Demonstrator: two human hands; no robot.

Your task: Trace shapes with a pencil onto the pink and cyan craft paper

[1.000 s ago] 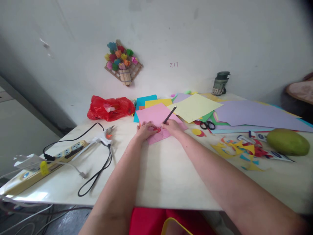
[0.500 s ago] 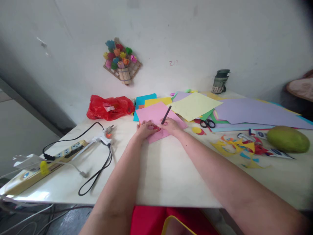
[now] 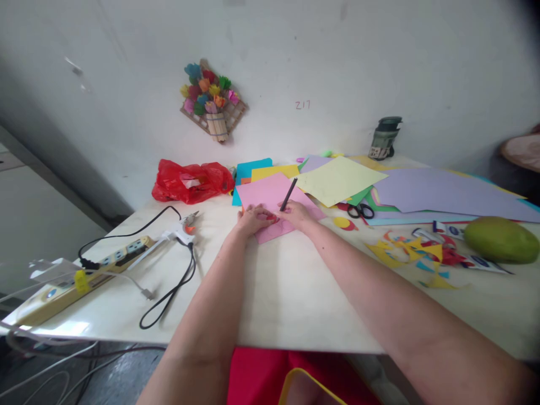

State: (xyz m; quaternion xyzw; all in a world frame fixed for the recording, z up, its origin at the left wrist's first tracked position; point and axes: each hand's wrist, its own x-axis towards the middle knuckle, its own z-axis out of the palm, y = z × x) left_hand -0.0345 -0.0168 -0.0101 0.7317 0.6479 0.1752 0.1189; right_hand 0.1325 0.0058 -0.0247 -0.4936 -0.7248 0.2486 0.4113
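Note:
A sheet of pink paper (image 3: 270, 188) lies on the table before me, with faint curved outlines drawn near its lower edge. My left hand (image 3: 253, 219) rests on its left part, fingers bent and close together, holding a small red piece (image 3: 271, 218) down against the sheet. That piece is partly covered by the fingers, so its full shape is hidden. Closed around a slim black pen (image 3: 289, 194), my right hand (image 3: 296, 214) leans on the same sheet just right of the red piece. The pen stands tilted, its tip hidden by the fingers.
Black-handled scissors (image 3: 360, 211), yellow scraps (image 3: 390, 256) and a green fruit (image 3: 502, 240) lie to the right. Coloured sheets (image 3: 439, 188) and a bottle (image 3: 385, 138) stand behind. Leftward are a red plastic bag (image 3: 194, 188), a glue gun (image 3: 184, 232) and a power strip (image 3: 101, 275).
The whole view has shifted slightly. Both hands keep their places on the pink paper, and the pen's tilt is nearly the same.

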